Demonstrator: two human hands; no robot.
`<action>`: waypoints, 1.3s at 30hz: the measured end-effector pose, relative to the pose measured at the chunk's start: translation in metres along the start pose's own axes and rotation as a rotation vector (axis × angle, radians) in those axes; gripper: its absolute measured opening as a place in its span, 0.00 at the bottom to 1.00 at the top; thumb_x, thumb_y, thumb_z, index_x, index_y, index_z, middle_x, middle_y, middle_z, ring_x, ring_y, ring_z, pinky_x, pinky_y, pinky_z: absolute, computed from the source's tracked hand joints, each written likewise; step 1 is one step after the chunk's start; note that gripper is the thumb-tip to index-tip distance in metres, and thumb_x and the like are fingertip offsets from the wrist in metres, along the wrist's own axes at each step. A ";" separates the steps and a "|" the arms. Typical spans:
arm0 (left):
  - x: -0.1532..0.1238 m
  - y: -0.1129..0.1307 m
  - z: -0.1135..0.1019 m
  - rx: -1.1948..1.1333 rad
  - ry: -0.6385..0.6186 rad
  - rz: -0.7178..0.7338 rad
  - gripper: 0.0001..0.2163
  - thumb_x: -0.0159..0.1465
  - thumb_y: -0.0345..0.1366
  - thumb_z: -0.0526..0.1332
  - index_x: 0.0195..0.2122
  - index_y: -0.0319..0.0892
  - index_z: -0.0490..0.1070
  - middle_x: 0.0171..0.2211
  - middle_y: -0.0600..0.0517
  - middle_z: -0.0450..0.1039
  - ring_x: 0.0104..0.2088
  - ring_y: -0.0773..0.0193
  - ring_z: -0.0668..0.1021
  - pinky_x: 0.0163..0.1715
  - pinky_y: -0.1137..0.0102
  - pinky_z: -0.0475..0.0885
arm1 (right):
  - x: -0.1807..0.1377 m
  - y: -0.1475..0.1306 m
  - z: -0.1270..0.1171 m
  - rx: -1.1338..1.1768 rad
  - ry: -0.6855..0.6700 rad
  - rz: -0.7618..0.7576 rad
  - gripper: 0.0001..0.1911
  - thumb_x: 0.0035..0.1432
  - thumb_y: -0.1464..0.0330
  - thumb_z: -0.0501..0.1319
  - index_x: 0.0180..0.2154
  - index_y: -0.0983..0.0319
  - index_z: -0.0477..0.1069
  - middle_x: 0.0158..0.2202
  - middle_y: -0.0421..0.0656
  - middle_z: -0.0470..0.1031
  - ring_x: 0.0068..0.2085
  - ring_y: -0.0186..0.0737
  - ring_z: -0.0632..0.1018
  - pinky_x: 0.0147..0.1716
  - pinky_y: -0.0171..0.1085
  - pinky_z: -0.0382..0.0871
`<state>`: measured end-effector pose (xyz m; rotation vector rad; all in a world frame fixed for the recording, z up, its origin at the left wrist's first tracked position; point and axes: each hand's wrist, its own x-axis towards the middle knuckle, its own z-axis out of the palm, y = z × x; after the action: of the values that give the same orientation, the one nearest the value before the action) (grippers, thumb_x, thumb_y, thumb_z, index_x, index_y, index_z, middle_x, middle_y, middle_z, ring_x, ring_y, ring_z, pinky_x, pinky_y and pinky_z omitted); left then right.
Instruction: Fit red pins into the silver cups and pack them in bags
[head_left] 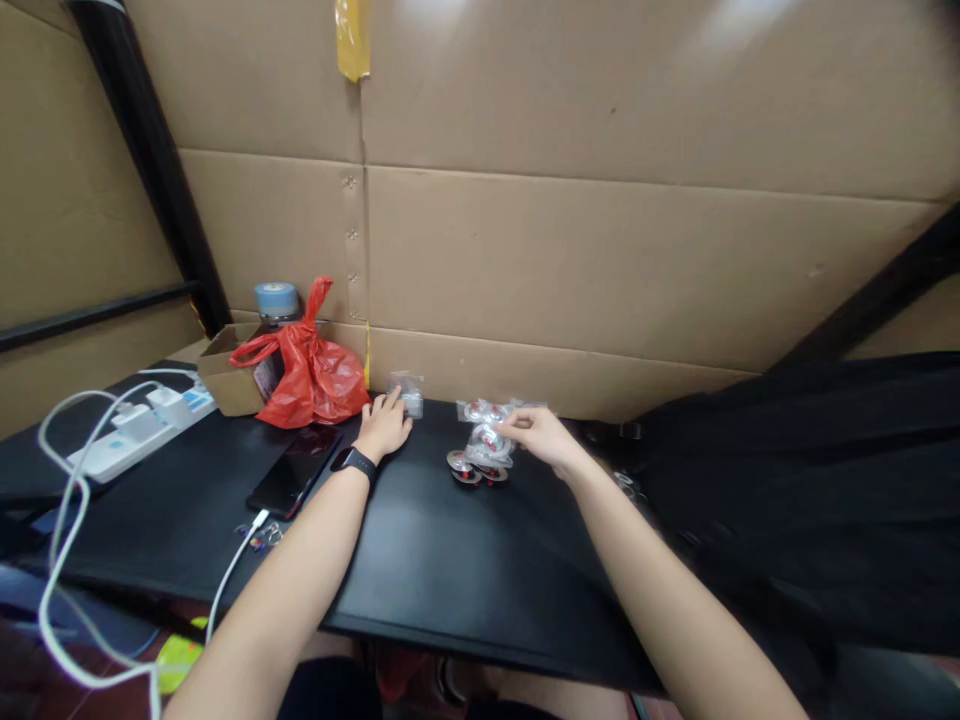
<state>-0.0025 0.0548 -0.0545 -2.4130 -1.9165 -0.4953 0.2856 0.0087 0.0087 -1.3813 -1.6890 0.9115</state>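
1. Clear packet (491, 454): over or just behind the loose discs (463, 466) on the black table (435, 570), pinched at its edge by my right hand (541, 433) — presumably to keep its face uncovered.
2. My left hand (383, 427): open, fingertips at a second packet (410, 396) — likely steadying it against sliding.

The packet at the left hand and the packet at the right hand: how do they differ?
The left packet lies on the black table, with the open left hand over its edge; the right packet appears pinched by the right hand. The left packet shows no red; the right packet shows something round and silvery with red. Both are see-through.
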 end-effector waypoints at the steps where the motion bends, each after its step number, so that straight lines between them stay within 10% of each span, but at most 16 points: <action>1: 0.000 0.000 0.000 0.010 0.000 -0.004 0.16 0.68 0.42 0.51 0.51 0.44 0.70 0.71 0.48 0.47 0.65 0.46 0.58 0.57 0.45 0.61 | -0.002 -0.001 -0.001 0.013 -0.004 0.015 0.23 0.42 0.50 0.70 0.22 0.63 0.72 0.22 0.41 0.74 0.25 0.36 0.71 0.27 0.35 0.61; 17: 0.000 0.002 0.001 0.008 -0.033 -0.007 0.17 0.69 0.41 0.50 0.55 0.43 0.68 0.71 0.48 0.48 0.69 0.48 0.53 0.63 0.46 0.56 | 0.026 -0.010 -0.017 0.215 0.128 -0.021 0.24 0.43 0.49 0.71 0.27 0.63 0.73 0.30 0.46 0.80 0.25 0.35 0.74 0.24 0.32 0.64; 30: -0.001 -0.001 0.003 -0.048 0.024 -0.023 0.15 0.66 0.41 0.54 0.53 0.45 0.68 0.68 0.46 0.54 0.64 0.45 0.61 0.58 0.47 0.61 | 0.133 -0.035 0.094 -0.253 0.052 -0.570 0.10 0.60 0.62 0.62 0.33 0.61 0.77 0.34 0.45 0.80 0.36 0.40 0.77 0.40 0.37 0.68; 39: 0.002 -0.003 -0.001 -0.235 0.151 -0.140 0.26 0.56 0.37 0.65 0.55 0.41 0.58 0.54 0.42 0.64 0.54 0.53 0.71 0.50 0.60 0.68 | 0.141 -0.023 0.122 -0.623 0.025 -0.487 0.08 0.65 0.62 0.60 0.39 0.56 0.77 0.41 0.43 0.77 0.43 0.41 0.76 0.42 0.35 0.65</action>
<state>-0.0052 0.0574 -0.0530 -2.2973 -2.0737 -0.9303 0.1486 0.1357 -0.0106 -1.2382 -2.2594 0.0857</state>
